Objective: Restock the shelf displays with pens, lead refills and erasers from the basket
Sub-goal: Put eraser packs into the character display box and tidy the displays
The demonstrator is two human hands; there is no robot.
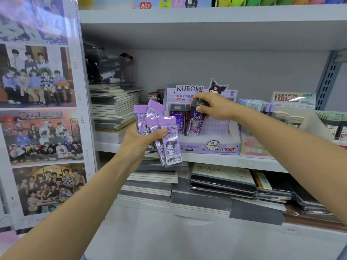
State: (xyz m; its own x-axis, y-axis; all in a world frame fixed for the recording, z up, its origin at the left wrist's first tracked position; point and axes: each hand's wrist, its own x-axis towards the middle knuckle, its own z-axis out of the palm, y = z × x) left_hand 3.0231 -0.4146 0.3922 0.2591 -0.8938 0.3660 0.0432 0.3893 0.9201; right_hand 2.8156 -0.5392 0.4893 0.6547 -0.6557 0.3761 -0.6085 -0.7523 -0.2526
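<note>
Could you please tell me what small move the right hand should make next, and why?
Probably push the black-capped dark lead refill case upright against the dark cases standing at the left of the purple cardboard display box, then let go. The right hand grips its cap, it leans, and the left hand holds several purple-capped refill cases.

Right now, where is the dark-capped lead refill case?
Head view, right of centre: the dark-capped lead refill case sits in the Kuromi display box, its cap in the grip of the right hand, beside another dark case.

Display box (221,145) on shelf (253,162) (notebook stack (116,107) left).
</note>
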